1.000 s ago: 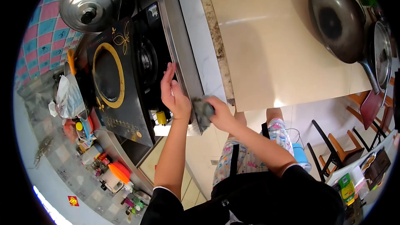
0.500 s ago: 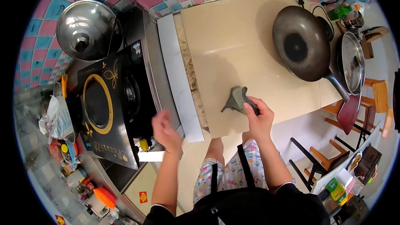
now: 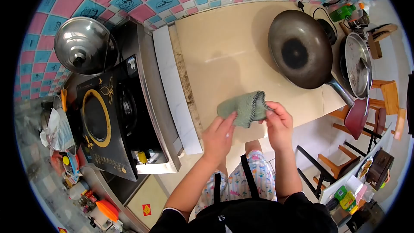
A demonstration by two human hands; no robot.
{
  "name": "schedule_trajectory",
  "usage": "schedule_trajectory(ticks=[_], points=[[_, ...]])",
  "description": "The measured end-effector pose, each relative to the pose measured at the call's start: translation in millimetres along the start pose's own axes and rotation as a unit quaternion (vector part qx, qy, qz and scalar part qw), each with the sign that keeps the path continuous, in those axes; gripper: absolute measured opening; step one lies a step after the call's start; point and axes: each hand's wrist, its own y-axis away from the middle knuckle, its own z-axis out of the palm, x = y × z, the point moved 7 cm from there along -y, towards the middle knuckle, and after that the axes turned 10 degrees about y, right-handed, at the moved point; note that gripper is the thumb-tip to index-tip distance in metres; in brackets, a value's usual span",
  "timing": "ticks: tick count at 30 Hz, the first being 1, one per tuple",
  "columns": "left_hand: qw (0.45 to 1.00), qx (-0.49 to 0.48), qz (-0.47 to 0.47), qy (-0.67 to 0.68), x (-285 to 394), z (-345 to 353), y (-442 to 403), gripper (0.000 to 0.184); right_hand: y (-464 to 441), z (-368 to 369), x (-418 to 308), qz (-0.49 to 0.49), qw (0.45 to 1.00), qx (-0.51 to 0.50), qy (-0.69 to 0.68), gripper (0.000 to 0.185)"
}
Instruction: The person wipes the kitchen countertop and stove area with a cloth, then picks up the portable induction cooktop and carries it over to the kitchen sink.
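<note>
A green cloth (image 3: 245, 107) with a dark stitched edge is stretched between my two hands, over the front of the beige countertop (image 3: 207, 47). My left hand (image 3: 219, 134) pinches its left lower side. At the dark-edged right side, my right hand (image 3: 278, 123) grips the cloth between thumb and fingers. Part of the cloth is folded over, and some fingertips are hidden behind it. Behind and to the right of my hands, a dark wok (image 3: 300, 49) sits on the counter with its handle pointing toward the front right.
On the left, an induction cooker (image 3: 97, 116) rests tilted over the stove, with a steel domed lid (image 3: 85, 45) behind it. A second pan (image 3: 358, 64) with a spatula stands at the right. Wooden chairs (image 3: 384, 97) and a cluttered side table (image 3: 355, 181) are farther right.
My left hand has moved right from beside the stove and taken hold of the cloth. The cloth, crumpled in my right hand before, is now spread wider. The view has shifted slightly.
</note>
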Motion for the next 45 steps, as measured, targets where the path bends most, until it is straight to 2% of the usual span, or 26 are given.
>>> schedule_trajectory(ticks=[1,3,5,6,7,8,9,11,14,18,19,21,22,24,25,27,28,30,34,36,37,39,40,43,44,45], points=[[0.999,0.004,0.019,-0.041,4,-7,-5,0.040,-4,-4,-13,-0.049,0.999,-0.002,0.010,0.022],[0.997,0.025,0.050,-0.050,10,-22,-11,0.041,-2,-18,-30,-0.059,0.997,0.035,0.040,0.023],[0.995,0.043,0.075,-0.057,11,-33,-9,0.042,6,-25,-56,-0.179,0.970,0.011,0.164,0.024],[0.994,0.042,0.084,-0.063,8,-35,-3,0.042,11,-26,-65,-0.186,0.956,-0.009,0.225,0.025],[0.993,0.040,0.092,-0.068,5,-33,3,0.042,14,-35,-62,-0.183,0.957,-0.008,0.226,0.025],[0.993,0.037,0.088,-0.067,-2,-29,12,0.042,17,-39,-54,-0.171,0.934,-0.035,0.313,0.024],[0.995,-0.004,0.058,-0.084,-16,-17,23,0.040,21,-40,-41,-0.157,0.903,-0.063,0.395,0.024],[0.993,-0.049,0.024,-0.100,-42,2,46,0.038,26,-52,-4,-0.127,0.894,-0.057,0.425,0.023],[0.978,-0.163,-0.085,-0.103,-83,36,74,0.025,23,-70,60,-0.062,0.841,-0.088,0.530,0.018],[0.969,-0.170,-0.166,-0.073,-101,43,62,0.020,-5,-71,75,-0.014,0.826,-0.064,0.560,0.021],[0.975,-0.119,-0.182,-0.050,-106,39,52,0.020,-17,-65,77,-0.013,0.826,-0.065,0.559,0.021],[0.978,-0.066,-0.195,-0.027,-107,32,33,0.022,-33,-62,58,-0.130,0.842,0.095,0.515,0.035],[0.973,-0.048,-0.220,-0.048,-102,24,22,0.024,-34,-60,65,-0.132,0.842,0.096,0.515,0.035],[0.967,-0.027,-0.245,-0.070,-95,12,17,0.026,-34,-59,79,-0.145,0.768,0.154,0.605,0.053],[0.967,-0.027,-0.245,-0.070,-93,8,20,0.028,-31,-53,87,-0.146,0.768,0.153,0.605,0.053],[0.966,-0.027,-0.247,-0.070,-92,-1,30,0.030,-22,-53,102,-0.069,0.737,0.191,0.645,0.062],[0.968,-0.014,-0.242,-0.058,-91,-7,36,0.029,-21,-52,103,-0.069,0.737,0.190,0.645,0.062],[0.970,0.001,-0.239,-0.048,-92,-20,47,0.028,-20,-65,133,0.130,0.852,0.175,0.477,0.061],[0.970,0.056,-0.238,-0.021,-86,-59,61,0.026,-24,-35,138,0.141,0.899,0.122,0.396,0.055],[0.970,0.099,-0.223,-0.020,-72,-84,55,0.025,-20,18,119,-0.009,0.862,-0.016,0.507,0.052],[0.969,0.104,-0.224,-0.025,-72,-93,51,0.025,-20,27,122,-0.012,0.863,-0.022,0.504,0.052],[0.978,0.168,-0.083,-0.095,-57,-122,38,0.023,-14,56,103,-0.216,0.764,0.031,0.608,0.049],[0.974,0.166,-0.097,-0.119,-64,-134,34,0.023,-12,67,105,-0.220,0.715,0.027,0.663,0.042],[0.967,0.173,-0.029,-0.182,-75,-160,11,0.028,-20,68,150,-0.224,0.699,-0.011,0.679,0.037],[0.969,0.161,-0.008,-0.190,-83,-165,5,0.031,-23,66,155,-0.225,0.701,-0.013,0.676,0.037],[0.973,0.149,-0.011,-0.175,-91,-171,0,0.033,-31,63,155,-0.175,0.774,-0.012,0.608,0.037]])
